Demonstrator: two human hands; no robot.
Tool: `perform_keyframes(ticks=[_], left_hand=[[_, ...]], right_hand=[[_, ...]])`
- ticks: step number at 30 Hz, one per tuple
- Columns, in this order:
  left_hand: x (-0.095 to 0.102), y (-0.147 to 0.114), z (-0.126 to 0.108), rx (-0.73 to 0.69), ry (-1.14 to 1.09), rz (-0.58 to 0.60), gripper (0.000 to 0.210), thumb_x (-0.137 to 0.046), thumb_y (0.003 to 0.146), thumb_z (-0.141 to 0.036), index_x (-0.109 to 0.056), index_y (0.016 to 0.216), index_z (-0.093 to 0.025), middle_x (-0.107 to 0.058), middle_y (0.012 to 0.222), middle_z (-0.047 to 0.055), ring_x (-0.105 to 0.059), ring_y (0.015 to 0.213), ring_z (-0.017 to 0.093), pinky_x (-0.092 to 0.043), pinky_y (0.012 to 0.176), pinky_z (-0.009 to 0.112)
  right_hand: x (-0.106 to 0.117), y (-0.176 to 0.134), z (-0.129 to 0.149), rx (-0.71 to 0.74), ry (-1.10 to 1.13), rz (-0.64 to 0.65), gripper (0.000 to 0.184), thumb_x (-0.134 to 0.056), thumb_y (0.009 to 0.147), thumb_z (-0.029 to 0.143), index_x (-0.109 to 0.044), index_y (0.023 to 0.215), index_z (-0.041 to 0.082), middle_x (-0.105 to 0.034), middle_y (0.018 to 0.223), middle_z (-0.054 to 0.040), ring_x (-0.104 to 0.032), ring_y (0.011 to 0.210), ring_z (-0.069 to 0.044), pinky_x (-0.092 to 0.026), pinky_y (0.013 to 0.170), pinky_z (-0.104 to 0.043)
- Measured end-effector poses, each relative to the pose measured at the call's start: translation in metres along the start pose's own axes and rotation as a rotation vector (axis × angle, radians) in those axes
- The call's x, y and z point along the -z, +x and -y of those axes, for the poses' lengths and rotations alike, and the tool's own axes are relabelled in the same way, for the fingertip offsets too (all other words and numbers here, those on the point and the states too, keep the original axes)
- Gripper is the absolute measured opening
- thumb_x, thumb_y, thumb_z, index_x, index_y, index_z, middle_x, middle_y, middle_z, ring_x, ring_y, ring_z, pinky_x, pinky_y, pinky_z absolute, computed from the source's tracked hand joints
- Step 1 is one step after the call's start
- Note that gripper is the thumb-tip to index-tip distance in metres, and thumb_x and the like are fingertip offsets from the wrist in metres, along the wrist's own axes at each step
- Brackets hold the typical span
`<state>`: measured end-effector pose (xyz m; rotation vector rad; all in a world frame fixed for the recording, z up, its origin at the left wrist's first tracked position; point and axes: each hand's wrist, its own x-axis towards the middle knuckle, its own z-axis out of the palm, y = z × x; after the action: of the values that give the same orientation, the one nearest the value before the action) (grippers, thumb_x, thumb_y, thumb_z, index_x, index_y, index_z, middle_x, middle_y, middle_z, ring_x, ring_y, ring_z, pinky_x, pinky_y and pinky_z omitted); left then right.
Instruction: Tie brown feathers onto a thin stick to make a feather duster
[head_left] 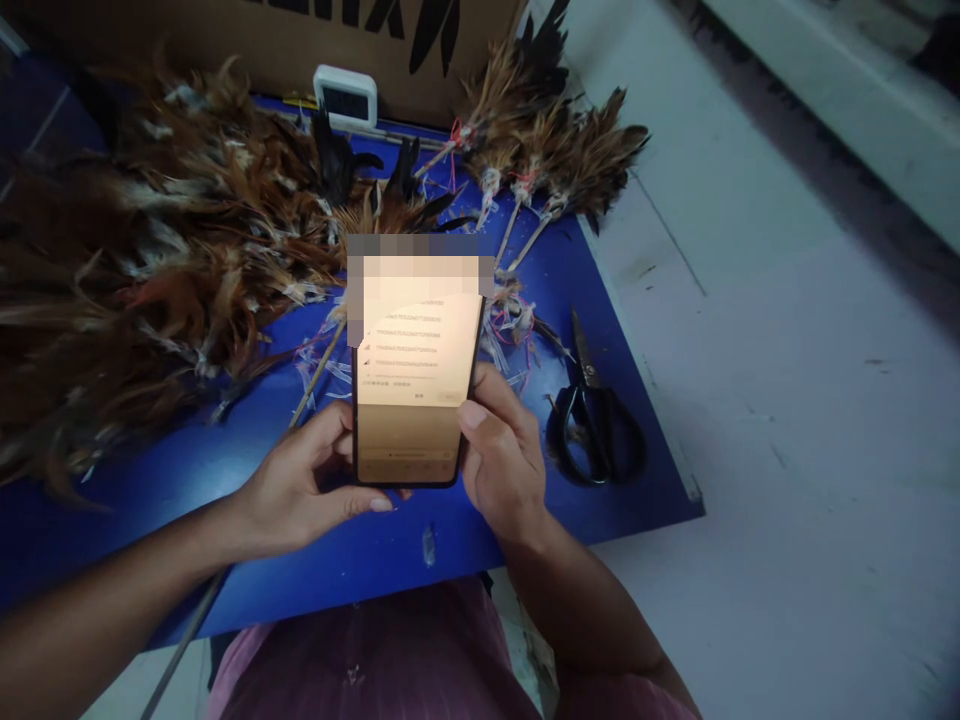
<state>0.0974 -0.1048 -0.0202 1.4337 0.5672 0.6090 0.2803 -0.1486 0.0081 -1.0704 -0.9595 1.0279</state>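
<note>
A smartphone [409, 430] with a lit screen is held upright in front of me, over the blue table. My left hand [300, 485] grips its left edge, thumb along the bottom and fingers behind it. On the right side, my right hand [502, 450] wraps round the phone with its thumb at the screen's edge. The screen shows a list of lines too small to read, and its top is blurred out. A thin stick [319, 375] lies just beyond my left hand. Black-handled scissors [596, 430] rest to the right of my right hand.
Brown feathers [225, 200] lie heaped on the left of the blue table [375, 570]. Several feather bundles on sticks [555, 165] lie at the back right, near plastic and pink string scraps [517, 325]. A small white digital device [345, 97] stands before a cardboard box [262, 45].
</note>
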Motion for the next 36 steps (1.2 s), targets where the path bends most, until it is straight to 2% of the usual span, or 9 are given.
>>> perform_keyframes(ticks=[6, 13, 19, 24, 28, 36], left_hand=[[0.0022, -0.0039, 0.0052, -0.018, 0.067, -0.013, 0.044, -0.076, 0.075, -0.015, -0.056, 0.114, -0.021, -0.07, 0.09, 0.002, -0.07, 0.083, 0.019, -0.059, 0.072, 0.027], [0.0031, -0.0049, 0.0077, -0.002, 0.089, -0.008, 0.042, -0.076, 0.075, -0.016, -0.056, 0.112, -0.018, -0.071, 0.093, 0.005, -0.07, 0.085, 0.021, -0.059, 0.072, 0.029], [0.0005, -0.0015, 0.0026, -0.006, 0.046, 0.013, 0.042, -0.075, 0.077, -0.018, -0.055, 0.113, -0.018, -0.072, 0.089, 0.004, -0.072, 0.082, 0.021, -0.06, 0.071, 0.03], [0.0011, -0.0022, 0.0026, 0.002, 0.064, -0.023, 0.041, -0.078, 0.074, -0.021, -0.057, 0.108, -0.017, -0.07, 0.085, 0.004, -0.069, 0.075, 0.019, -0.059, 0.067, 0.029], [0.0011, -0.0028, 0.003, 0.017, 0.066, -0.044, 0.041, -0.078, 0.072, -0.02, -0.057, 0.108, -0.017, -0.069, 0.087, 0.004, -0.069, 0.077, 0.019, -0.06, 0.068, 0.029], [0.0001, -0.0015, -0.0015, 0.022, -0.015, 0.034, 0.038, -0.074, 0.077, -0.017, -0.053, 0.108, -0.017, -0.074, 0.09, 0.006, -0.073, 0.081, 0.023, -0.061, 0.072, 0.033]], right_hand=[[0.0002, 0.0004, -0.0005, 0.012, -0.033, -0.034, 0.017, -0.051, 0.087, 0.038, -0.063, 0.09, 0.025, -0.063, 0.081, -0.0029, -0.063, 0.089, -0.023, -0.054, 0.067, -0.036], [0.0023, -0.0001, 0.0014, -0.035, -0.093, -0.044, 0.013, -0.055, 0.087, 0.031, -0.056, 0.079, 0.022, -0.053, 0.07, 0.0018, -0.051, 0.064, -0.013, -0.045, 0.056, -0.026], [0.0023, -0.0002, -0.0005, -0.05, 0.02, 0.0, 0.013, -0.052, 0.089, 0.035, -0.057, 0.085, 0.024, -0.054, 0.068, 0.0026, -0.047, 0.052, -0.011, -0.041, 0.046, -0.024], [0.0032, -0.0005, -0.0027, -0.046, 0.054, 0.002, 0.014, -0.05, 0.089, 0.035, -0.058, 0.087, 0.024, -0.054, 0.071, 0.0013, -0.048, 0.054, -0.012, -0.04, 0.046, -0.025], [0.0039, -0.0006, -0.0025, -0.026, 0.048, -0.001, 0.014, -0.05, 0.089, 0.034, -0.059, 0.086, 0.023, -0.053, 0.072, 0.0009, -0.047, 0.058, -0.013, -0.04, 0.049, -0.025], [0.0053, -0.0005, -0.0018, -0.021, 0.036, 0.025, 0.017, -0.05, 0.089, 0.035, -0.063, 0.092, 0.024, -0.055, 0.076, 0.0001, -0.049, 0.063, -0.014, -0.042, 0.053, -0.026]])
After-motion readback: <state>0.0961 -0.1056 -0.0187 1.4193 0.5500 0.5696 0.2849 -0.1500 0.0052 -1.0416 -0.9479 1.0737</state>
